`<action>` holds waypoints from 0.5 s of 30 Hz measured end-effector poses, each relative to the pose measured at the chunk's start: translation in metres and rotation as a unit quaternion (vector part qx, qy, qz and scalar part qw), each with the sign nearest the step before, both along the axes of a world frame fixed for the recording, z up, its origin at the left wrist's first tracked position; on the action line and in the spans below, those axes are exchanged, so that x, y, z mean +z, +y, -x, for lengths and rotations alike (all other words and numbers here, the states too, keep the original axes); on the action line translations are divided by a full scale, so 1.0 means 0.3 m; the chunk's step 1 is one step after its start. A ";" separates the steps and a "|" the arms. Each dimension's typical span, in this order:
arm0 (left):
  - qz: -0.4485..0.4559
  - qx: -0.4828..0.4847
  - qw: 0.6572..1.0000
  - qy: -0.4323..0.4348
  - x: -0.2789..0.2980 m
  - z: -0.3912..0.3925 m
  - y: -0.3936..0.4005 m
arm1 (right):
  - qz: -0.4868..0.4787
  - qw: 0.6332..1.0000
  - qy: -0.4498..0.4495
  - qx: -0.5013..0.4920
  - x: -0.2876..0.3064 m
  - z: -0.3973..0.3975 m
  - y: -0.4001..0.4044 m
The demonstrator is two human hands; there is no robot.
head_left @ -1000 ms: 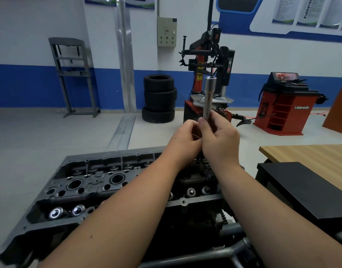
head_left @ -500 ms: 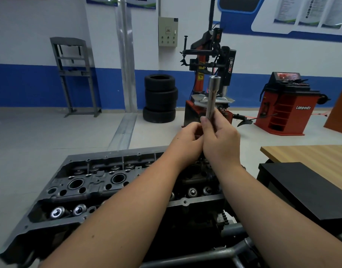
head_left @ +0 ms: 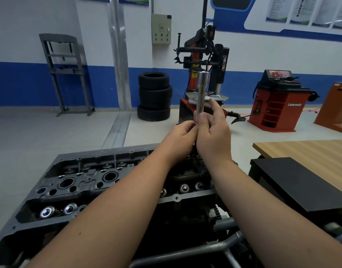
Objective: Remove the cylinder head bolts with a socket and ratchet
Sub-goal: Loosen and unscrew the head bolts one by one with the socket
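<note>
A long silver socket tool (head_left: 201,91) stands upright over the far right end of the dark grey cylinder head (head_left: 85,180). My right hand (head_left: 212,132) grips its lower shaft, with the index finger stretched up beside it. My left hand (head_left: 182,132) pinches the shaft's base just to the left, where a small ring shows. Whatever is below my hands on the tool is hidden. The head's open top shows round bores and shiny valve ends.
A black bench (head_left: 294,184) and a wooden tabletop (head_left: 311,153) stand to the right. Grey stand tubes (head_left: 214,246) run under the engine. On the floor beyond are stacked tyres (head_left: 154,96), a tyre changer (head_left: 205,55) and a red wheel balancer (head_left: 278,101).
The socket tool has risen slightly between my hands. My right index finger has lifted off the shaft and now points upward.
</note>
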State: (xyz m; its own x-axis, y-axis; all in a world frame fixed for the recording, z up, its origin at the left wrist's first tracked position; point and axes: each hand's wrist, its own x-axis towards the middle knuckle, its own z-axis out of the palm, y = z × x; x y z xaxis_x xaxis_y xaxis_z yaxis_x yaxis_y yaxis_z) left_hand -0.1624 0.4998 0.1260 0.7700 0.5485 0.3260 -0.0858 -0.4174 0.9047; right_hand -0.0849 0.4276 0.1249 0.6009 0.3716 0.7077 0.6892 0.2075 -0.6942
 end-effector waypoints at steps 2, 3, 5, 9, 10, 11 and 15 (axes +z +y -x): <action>-0.020 0.022 1.000 -0.008 -0.002 -0.001 0.004 | -0.001 1.000 0.007 0.015 0.002 0.000 0.003; -0.027 0.036 0.999 -0.014 -0.005 -0.003 0.009 | -0.001 1.000 0.000 0.014 0.004 0.000 0.003; -0.037 0.061 0.997 -0.027 -0.009 -0.009 0.015 | -0.004 0.999 -0.029 -0.017 0.006 -0.002 0.002; -0.034 0.070 0.997 -0.015 -0.008 -0.013 0.018 | -0.017 0.998 -0.036 -0.042 0.001 -0.007 0.003; -0.020 0.046 0.999 -0.006 -0.005 -0.010 0.014 | -0.020 0.999 -0.022 -0.034 0.002 -0.008 0.002; -0.004 0.017 1.000 0.001 -0.003 -0.009 0.010 | -0.025 0.999 -0.003 -0.023 0.002 -0.009 0.001; -0.002 -0.008 1.000 0.005 0.000 0.001 0.003 | -0.027 0.999 0.025 0.010 0.006 -0.007 -0.002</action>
State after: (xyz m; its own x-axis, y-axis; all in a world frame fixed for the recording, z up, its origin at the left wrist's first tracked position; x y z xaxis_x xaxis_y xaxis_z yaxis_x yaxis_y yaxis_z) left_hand -0.1625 0.5007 0.1259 0.7819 0.5348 0.3203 -0.0834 -0.4194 0.9040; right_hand -0.0828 0.4270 0.1266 0.6287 0.3454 0.6968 0.6494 0.2597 -0.7147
